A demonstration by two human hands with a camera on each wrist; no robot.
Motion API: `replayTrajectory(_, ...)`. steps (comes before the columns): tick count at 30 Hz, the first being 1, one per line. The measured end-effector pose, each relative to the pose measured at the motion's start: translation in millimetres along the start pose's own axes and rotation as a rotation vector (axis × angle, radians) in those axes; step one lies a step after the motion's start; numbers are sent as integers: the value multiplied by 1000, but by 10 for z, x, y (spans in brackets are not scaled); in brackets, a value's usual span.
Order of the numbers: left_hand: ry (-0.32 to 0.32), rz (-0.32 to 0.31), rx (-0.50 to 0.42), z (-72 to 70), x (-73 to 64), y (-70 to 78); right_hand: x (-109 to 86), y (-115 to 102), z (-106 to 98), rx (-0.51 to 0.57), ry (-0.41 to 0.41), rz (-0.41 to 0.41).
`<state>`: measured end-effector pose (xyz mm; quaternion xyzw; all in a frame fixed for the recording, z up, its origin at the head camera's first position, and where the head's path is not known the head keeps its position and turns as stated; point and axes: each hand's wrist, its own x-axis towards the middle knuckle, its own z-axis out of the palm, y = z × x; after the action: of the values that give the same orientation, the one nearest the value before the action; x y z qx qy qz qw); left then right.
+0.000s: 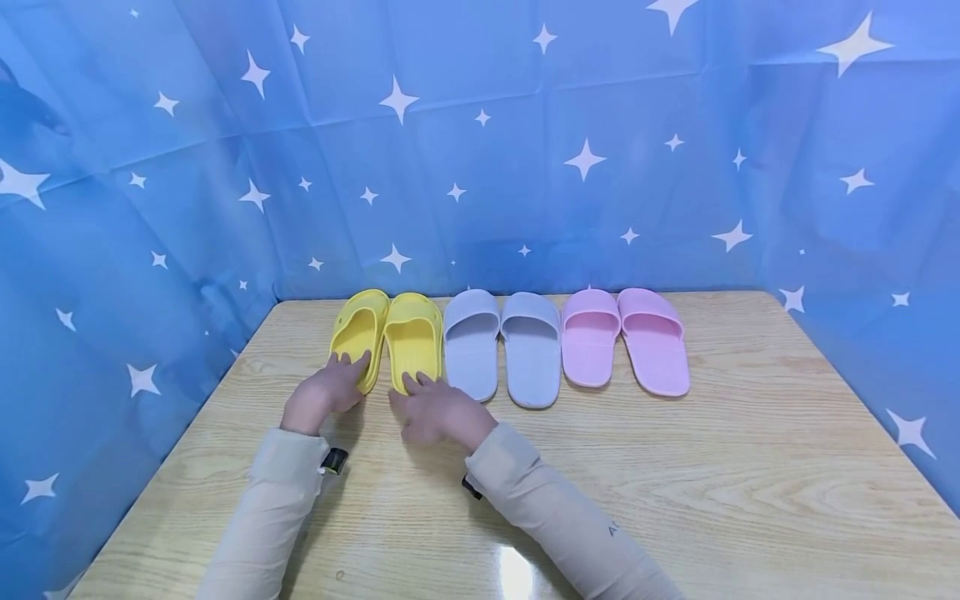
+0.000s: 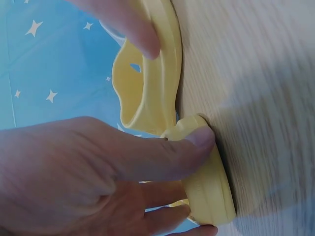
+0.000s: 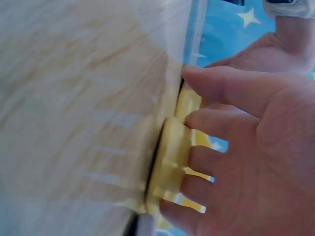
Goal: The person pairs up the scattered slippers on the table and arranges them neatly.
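Note:
At the left of a row of footwear lie two yellow slippers, the left one (image 1: 358, 332) and the right one (image 1: 415, 333), toes toward the backdrop. My left hand (image 1: 326, 393) is at the heel of the left yellow slipper (image 2: 206, 184). Its thumb lies on the heel's edge, with the fingers on the other side, partly hidden. My right hand (image 1: 442, 410) is at the heel of the right yellow slipper (image 3: 170, 162). In the right wrist view its fingers are nearly straight with their tips at the heel, and the thumb stands apart from them.
Beside the yellow pair lie two grey-blue slippers (image 1: 472, 354) and then two pink slippers (image 1: 657, 354), along the back edge of the wooden table (image 1: 720, 492). A blue backdrop (image 1: 495, 158) with white stars hangs behind and at both sides.

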<state>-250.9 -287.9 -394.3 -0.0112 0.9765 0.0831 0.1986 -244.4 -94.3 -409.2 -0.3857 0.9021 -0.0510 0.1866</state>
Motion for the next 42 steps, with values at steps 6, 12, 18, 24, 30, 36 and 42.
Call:
replayTrajectory(6,-6,2,10,-11,13,7,57,77,36,7,46,2)
replayTrajectory(12,-1,42,67,-64,-26,51,52,123,32,62,50,8)
replayTrajectory(18,7,96,81,-92,-39,52,26,164,4,115,46,-12)
replayTrajectory(24,23,96,13,-105,-22,77,-26,208,-80,265,90,-94)
replayTrajectory(30,42,76,-5,-125,-51,122,-201,284,-255,304,170,-132)
replayTrajectory(36,27,63,-51,-88,-60,137,-634,505,-376,285,245,-151)
replayTrajectory(42,11,60,-51,-83,-91,68,-1104,955,-290,277,363,-146)
